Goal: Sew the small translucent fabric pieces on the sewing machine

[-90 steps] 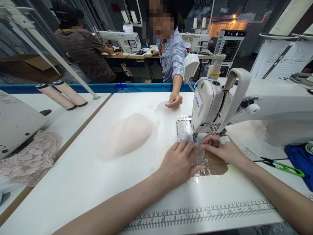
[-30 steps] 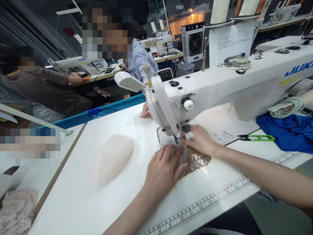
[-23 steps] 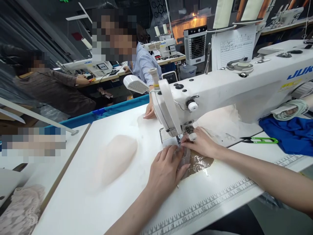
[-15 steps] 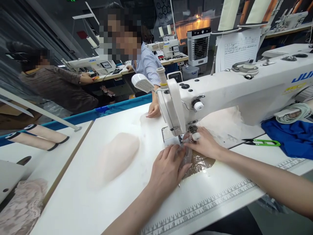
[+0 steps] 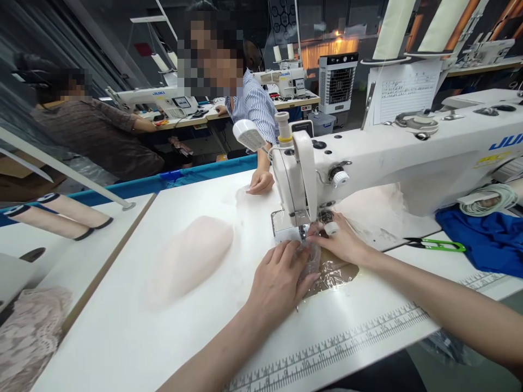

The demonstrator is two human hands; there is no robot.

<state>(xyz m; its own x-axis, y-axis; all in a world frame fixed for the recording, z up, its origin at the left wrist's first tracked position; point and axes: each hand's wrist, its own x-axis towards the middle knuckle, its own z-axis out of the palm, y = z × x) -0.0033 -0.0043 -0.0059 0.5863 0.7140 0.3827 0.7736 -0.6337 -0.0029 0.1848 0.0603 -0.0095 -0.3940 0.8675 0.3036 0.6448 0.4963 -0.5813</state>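
A white sewing machine (image 5: 302, 179) stands over the table, its needle area just beyond my fingertips. My left hand (image 5: 280, 272) rests in front of the presser foot, its fingers curved on a thin sheer fabric (image 5: 314, 260). Close beside the needle, my right hand (image 5: 343, 237) has its thumb and fingers pinched together on the same fabric, partly hidden by the machine head. Under the hands lies a shiny clear film over a brown patch (image 5: 335, 272). A pale pink fabric piece (image 5: 204, 245) lies to the left.
Another person's hand (image 5: 261, 182) touches sheer fabric behind the machine. Green snips (image 5: 443, 245) and blue cloth (image 5: 478, 234) lie right. Thread cones (image 5: 75, 212) and pink lace (image 5: 36, 326) are at left. A printed ruler (image 5: 339, 348) runs along the front edge.
The view has shifted slightly, so the machine head appears a little farther right. Both hands keep nearly the same place at the needle area.
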